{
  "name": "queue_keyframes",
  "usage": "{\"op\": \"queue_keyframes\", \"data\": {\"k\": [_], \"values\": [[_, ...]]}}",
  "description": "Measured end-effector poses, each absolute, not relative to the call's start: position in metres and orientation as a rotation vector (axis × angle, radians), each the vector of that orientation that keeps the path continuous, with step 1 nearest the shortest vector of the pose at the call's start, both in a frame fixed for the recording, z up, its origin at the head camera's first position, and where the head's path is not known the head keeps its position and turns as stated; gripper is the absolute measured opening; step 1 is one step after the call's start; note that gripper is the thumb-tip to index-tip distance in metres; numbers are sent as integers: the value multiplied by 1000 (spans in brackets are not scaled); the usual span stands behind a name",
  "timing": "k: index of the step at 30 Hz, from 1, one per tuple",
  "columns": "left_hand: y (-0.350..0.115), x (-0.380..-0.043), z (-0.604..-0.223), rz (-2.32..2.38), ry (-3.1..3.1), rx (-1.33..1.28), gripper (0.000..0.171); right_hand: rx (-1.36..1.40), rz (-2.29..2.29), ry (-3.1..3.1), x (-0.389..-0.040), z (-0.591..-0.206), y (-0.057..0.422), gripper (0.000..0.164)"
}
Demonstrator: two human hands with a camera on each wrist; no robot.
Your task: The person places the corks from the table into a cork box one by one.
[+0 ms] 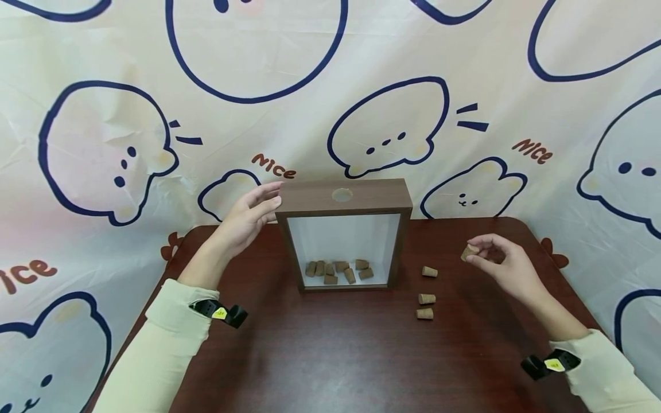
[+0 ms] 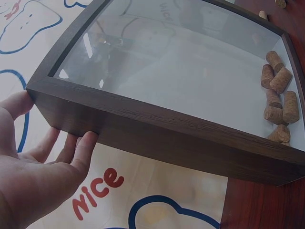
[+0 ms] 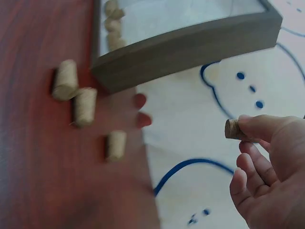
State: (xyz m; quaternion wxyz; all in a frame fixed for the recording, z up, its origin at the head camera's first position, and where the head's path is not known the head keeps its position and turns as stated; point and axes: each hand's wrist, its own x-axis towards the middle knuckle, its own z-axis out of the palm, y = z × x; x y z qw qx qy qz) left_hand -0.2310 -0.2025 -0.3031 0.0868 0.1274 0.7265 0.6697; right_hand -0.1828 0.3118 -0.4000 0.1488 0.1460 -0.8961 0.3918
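Observation:
A brown wooden display box (image 1: 343, 198) with a clear front and a round hole (image 1: 342, 195) in its top stands on the table. Several corks (image 1: 330, 269) lie on its floor, also seen behind the pane in the left wrist view. My left hand (image 1: 244, 221) holds the box's upper left corner, with the thumb near the front edge and the fingertips (image 2: 88, 138) along the back edge. Off to the right of the box, my right hand (image 1: 503, 267) pinches one cork (image 3: 232, 129) between thumb and fingers, raised above the table.
Three loose corks lie on the table right of the box: a far one (image 1: 430, 271), a middle one (image 1: 427, 299) and a near one (image 1: 425, 314). The dark red table (image 1: 310, 355) ends against a printed cloth (image 1: 289, 132) behind the box.

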Motion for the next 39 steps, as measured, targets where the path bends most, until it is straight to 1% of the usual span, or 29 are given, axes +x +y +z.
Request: {"op": "queue_keyframes", "data": {"k": [6,12,15,21,29,39], "values": [[-204,-231,-305,1988,2169,386,59,501,1106,-2550,-187,-362,294,24],[-203,-231,-304,1999,2159,384,59,518,1160,-2538,-196,-315,273,26],[-203,-231,-304,2004,2156,382,59,571,1177,-2498,-200,-293,259,26],[-203,-230,-304,1997,2163,379,58,639,1155,-2485,-207,-261,230,30],[-203,-231,-304,2000,2159,387,59,727,1115,-2527,-215,-235,194,30],[-204,-231,-303,2002,2154,384,59,906,1170,-2553,-234,-228,151,33]]}}
